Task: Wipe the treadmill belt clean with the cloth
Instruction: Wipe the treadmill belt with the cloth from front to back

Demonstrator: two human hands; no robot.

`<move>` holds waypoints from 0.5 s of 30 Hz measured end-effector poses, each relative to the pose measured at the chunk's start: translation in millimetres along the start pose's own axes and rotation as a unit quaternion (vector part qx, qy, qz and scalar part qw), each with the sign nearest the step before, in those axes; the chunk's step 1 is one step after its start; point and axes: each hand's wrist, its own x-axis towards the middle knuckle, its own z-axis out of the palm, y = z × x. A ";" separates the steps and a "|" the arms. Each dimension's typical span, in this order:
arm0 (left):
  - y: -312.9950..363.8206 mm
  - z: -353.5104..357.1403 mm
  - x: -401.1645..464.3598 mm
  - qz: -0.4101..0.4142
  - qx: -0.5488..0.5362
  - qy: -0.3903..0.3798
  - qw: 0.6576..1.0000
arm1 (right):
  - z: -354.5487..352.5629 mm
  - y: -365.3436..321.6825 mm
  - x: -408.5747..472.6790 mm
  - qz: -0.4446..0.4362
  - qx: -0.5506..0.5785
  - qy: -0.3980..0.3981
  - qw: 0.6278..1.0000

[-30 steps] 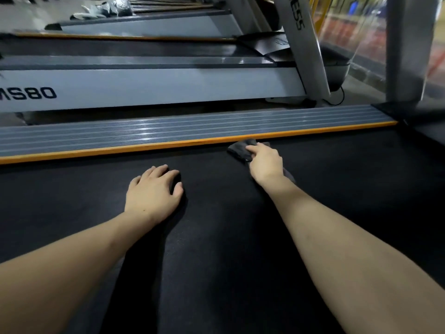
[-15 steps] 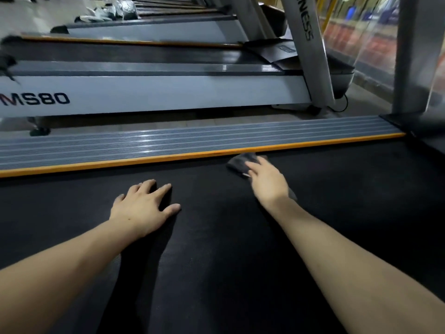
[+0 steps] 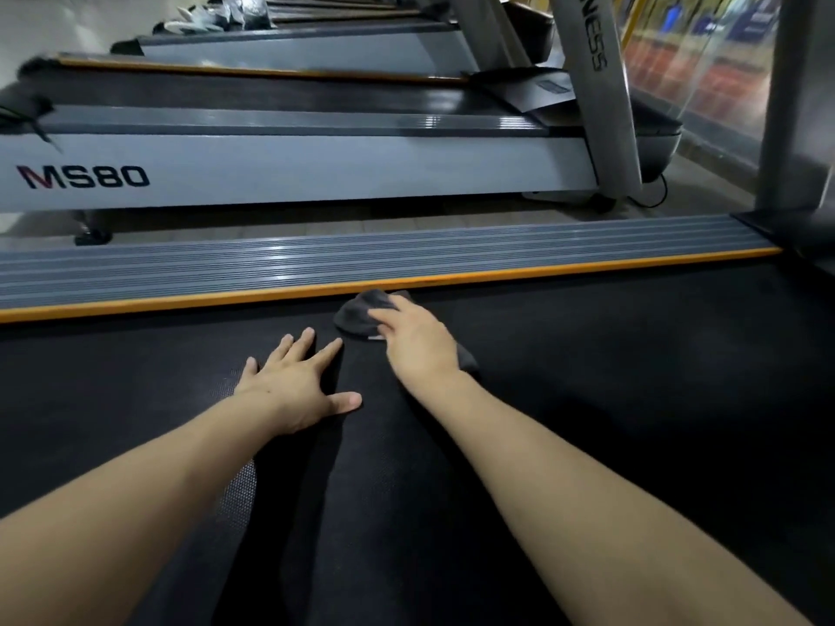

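Note:
The black treadmill belt fills the lower part of the view. A dark grey cloth lies on it close to the orange edge strip. My right hand presses down on the cloth, which sticks out ahead of the fingers and behind the wrist. Just left of it, my left hand lies flat on the belt with its fingers spread and nothing in it.
A ribbed grey side rail with an orange strip borders the belt's far edge. Beyond it stands a second treadmill marked MS80, with its grey upright. A dark post rises at the right by a glass wall.
Both hands have slid left along the belt, the right one dragging the cloth with it. My left hand's fingers have spread wider. The camera has tilted up a little.

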 end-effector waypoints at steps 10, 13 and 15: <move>5.1 -1.2 0.2 -0.010 -0.010 -0.011 1.000 | -34.2 38.3 -5.8 0.198 -0.055 0.061 0.977; 2.6 0.5 0.0 -0.032 -0.015 0.012 0.999 | -1.2 -17.4 0.8 0.102 -0.006 0.027 0.994; -1.0 3.7 -5.8 -0.049 -0.015 0.060 0.997 | 1.8 -28.2 2.0 0.029 -0.002 0.000 1.000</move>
